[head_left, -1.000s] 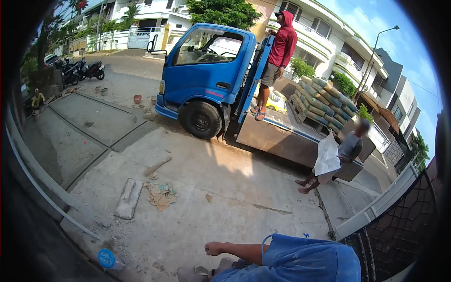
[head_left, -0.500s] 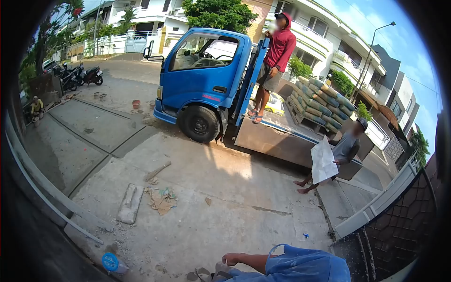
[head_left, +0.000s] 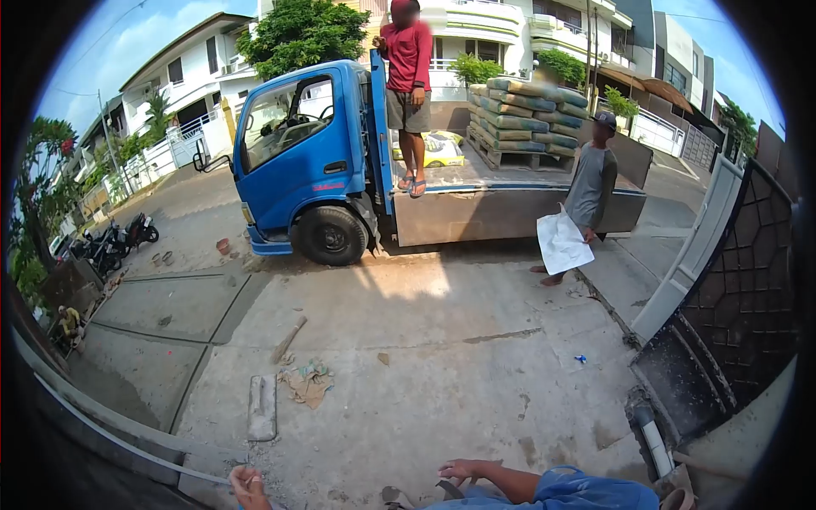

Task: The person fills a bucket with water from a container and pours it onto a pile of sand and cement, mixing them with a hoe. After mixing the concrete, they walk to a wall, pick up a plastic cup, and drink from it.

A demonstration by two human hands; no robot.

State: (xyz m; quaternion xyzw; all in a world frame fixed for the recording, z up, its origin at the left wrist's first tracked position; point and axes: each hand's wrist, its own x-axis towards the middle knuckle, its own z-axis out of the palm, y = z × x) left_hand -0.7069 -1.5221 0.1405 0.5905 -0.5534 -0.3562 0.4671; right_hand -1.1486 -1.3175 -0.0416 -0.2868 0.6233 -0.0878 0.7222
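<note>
My left hand (head_left: pixel 246 487) is at the bottom edge, left of the middle, with its fingers curled in. Whatever may be in it is too small to make out. Close by it is the end of a pale metal rail (head_left: pixel 140 442). My right hand (head_left: pixel 460 471) reaches in from a blue sleeve (head_left: pixel 586 490) at the bottom middle. Its fingers are loosely stretched, and I see nothing in them. Ahead on the concrete lie a long, flat grey block (head_left: pixel 262 410) and a crumpled, torn paper bag (head_left: pixel 308 384).
A blue truck (head_left: pixel 293 161) stands across the driveway with stacked sacks (head_left: pixel 518 115) on its bed. One person (head_left: pixel 409 85) stands on the bed. Another person (head_left: pixel 586 191) beside it holds a white sheet (head_left: pixel 563 240). A dark metal gate (head_left: pixel 739 289) stands at right.
My view has turned and levelled, shifting the truck left and upward in it. My left hand has come into view. The person beside the truck now stands upright, with the white sheet lower.
</note>
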